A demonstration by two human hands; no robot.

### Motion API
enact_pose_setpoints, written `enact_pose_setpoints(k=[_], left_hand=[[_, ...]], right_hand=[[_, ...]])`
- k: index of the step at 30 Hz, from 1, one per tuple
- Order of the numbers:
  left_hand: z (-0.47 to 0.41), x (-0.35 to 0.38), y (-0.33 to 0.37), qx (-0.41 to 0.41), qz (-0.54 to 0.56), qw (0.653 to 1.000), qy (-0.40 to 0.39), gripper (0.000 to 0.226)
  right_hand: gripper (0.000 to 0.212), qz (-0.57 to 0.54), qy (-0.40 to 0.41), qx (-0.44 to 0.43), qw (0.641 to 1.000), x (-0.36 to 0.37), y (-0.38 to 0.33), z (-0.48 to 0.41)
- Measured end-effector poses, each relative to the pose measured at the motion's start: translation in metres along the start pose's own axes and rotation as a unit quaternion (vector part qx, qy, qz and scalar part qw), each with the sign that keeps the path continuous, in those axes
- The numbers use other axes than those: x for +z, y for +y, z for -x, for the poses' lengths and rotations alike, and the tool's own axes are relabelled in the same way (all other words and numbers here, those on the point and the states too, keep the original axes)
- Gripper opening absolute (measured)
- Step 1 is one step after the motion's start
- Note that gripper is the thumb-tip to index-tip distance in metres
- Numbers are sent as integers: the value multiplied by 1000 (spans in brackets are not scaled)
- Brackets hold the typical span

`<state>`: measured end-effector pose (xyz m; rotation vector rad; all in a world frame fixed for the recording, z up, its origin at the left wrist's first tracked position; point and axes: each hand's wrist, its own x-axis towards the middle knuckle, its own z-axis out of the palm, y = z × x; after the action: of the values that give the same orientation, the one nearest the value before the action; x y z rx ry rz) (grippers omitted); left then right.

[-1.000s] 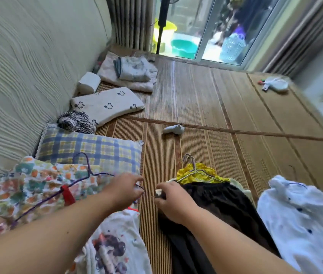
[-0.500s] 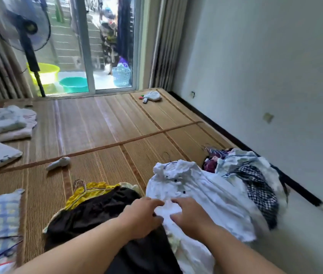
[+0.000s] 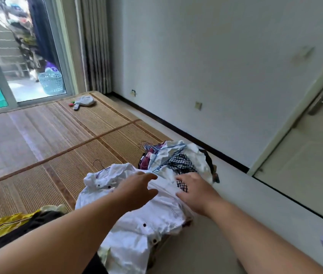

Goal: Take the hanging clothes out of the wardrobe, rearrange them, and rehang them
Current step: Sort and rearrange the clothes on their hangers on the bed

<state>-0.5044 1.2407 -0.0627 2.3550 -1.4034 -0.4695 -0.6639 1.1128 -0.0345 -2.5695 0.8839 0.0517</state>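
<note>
The white shirt (image 3: pixel 136 232) is lying crumpled on the woven mat (image 3: pixel 57 155), beside a heap of hangered clothes (image 3: pixel 178 163). The left hand (image 3: pixel 136 191) is hovering over it, fingers spread, holding nothing; the right hand (image 3: pixel 195 192) is resting on it, fingers loosely bent.

The white shirt (image 3: pixel 136 214) is thin, matt, creased cloth with small glossy dark buttons. The checked cloth (image 3: pixel 180 165) is matt and woven. The hangers (image 3: pixel 147 146) are thin wire. The floor mat (image 3: pixel 77 135) is ribbed, woven slats. The door handle (image 3: pixel 322 102) is brushed metal, and the laundry basket (image 3: pixel 51 84) is perforated plastic.
</note>
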Motion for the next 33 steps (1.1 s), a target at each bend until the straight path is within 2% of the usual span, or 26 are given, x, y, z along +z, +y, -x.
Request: enact_pose_setpoints(k=[6, 14, 24, 30, 33], left_hand=[[-70, 30, 11, -4, 15, 999, -47, 49], [-197, 41, 10, -28, 24, 996, -78, 47], [-312, 37, 3, -70, 7, 995, -67, 47], [-374, 48, -1, -126, 20, 990, -54, 47], [-404, 61, -2, -195, 31, 979, -50, 48]], right_hand=[[53, -13, -13, 38, 999, -8, 59, -42], [51, -19, -41, 45, 998, -28, 116, -157], [49, -32, -59, 36, 997, -50, 169, -269], [51, -8, -110, -3, 994, -52, 219, -357], [54, -6, -146, -36, 989, -53, 247, -412]])
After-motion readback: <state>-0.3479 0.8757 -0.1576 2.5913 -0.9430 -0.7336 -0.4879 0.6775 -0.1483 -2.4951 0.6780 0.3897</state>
